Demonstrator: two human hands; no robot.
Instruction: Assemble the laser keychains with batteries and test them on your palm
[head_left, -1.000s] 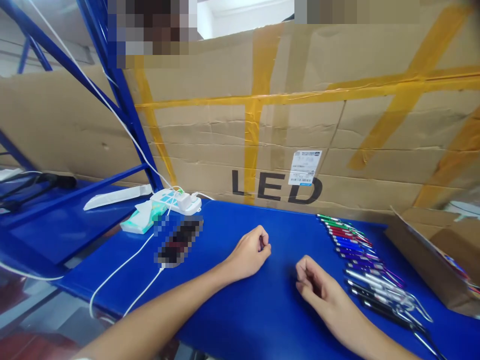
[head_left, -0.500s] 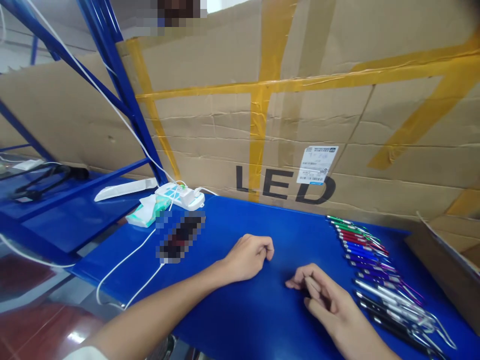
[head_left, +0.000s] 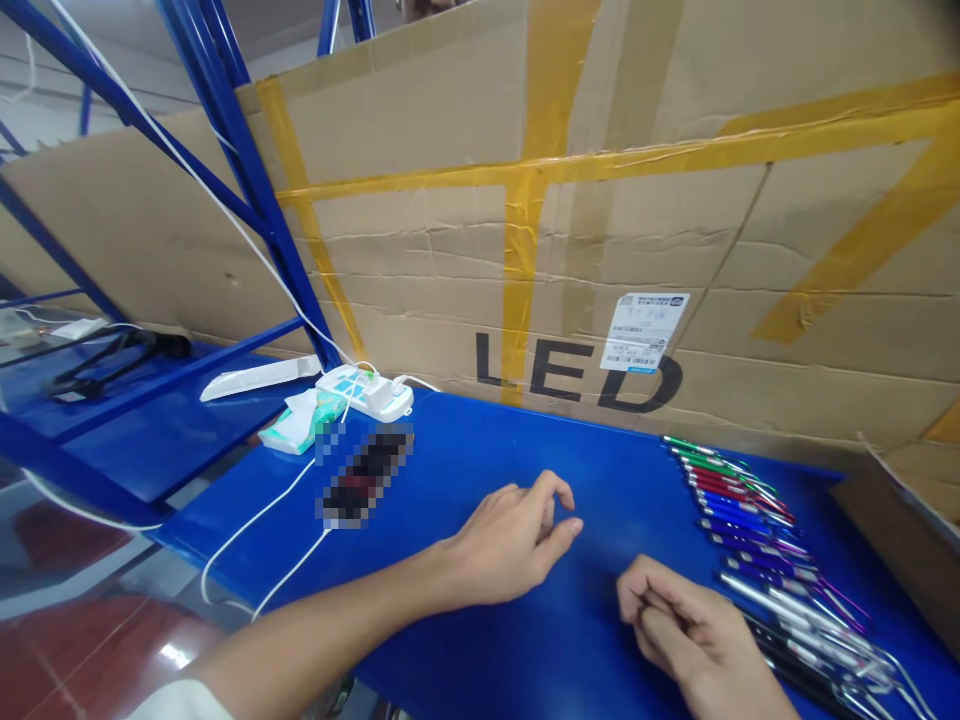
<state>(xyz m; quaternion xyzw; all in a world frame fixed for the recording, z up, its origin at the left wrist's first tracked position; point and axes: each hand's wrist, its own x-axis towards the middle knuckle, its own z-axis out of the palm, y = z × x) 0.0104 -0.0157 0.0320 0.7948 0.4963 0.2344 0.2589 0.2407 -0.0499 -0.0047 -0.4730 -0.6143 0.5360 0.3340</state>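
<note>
My left hand [head_left: 517, 535] rests on the blue table [head_left: 457, 450] with its thumb stretched out and its fingers loosely apart, holding nothing. My right hand [head_left: 686, 630] lies near the table's front edge with its fingers curled in toward the palm, and nothing shows inside them. A row of several pens [head_left: 750, 545] in green, red, blue, purple, silver and black lies just right of that hand, and the nearest black ones almost touch it.
A big taped cardboard box marked LED [head_left: 600, 250] walls off the back. A phone [head_left: 364, 478] on a white cable [head_left: 255, 520], a power strip [head_left: 365, 392] and a tissue pack [head_left: 296, 425] lie at left. Blue rack struts [head_left: 225, 150] rise at the left; an open carton [head_left: 915, 510] stands at right.
My left hand has opened from a loose fist, with thumb and fingers spreading. The right hand has drawn back toward me, closer to the near pens. The view has tilted slightly.
</note>
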